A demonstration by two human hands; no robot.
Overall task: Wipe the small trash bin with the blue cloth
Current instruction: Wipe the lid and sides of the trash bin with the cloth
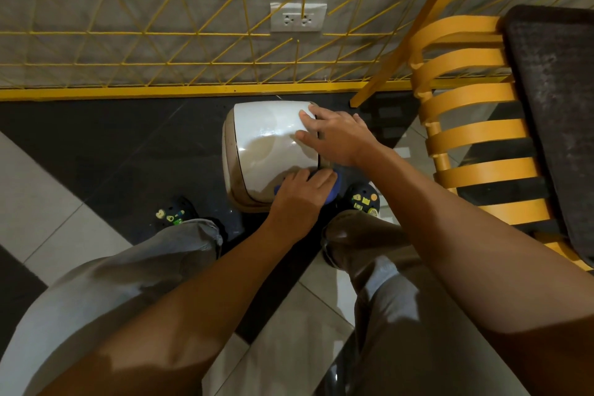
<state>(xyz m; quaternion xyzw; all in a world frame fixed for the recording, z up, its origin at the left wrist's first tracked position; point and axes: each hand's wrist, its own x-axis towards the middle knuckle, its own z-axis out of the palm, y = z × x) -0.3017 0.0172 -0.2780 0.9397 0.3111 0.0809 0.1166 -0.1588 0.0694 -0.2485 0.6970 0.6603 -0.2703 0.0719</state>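
The small trash bin (268, 141) stands on the dark floor between my feet, with a glossy white lid and a beige body. My left hand (300, 191) presses the blue cloth (332, 191) against the lid's near right corner; only a small part of the cloth shows under my fingers. My right hand (337, 135) lies flat on the lid's right edge, fingers spread, holding nothing.
A yellow wire grid fence (193, 42) with a yellow base rail runs just behind the bin, with a wall socket (298, 18) behind it. A yellow slatted chair (475, 125) with a dark cushion stands to the right. My shoes (363, 199) flank the bin.
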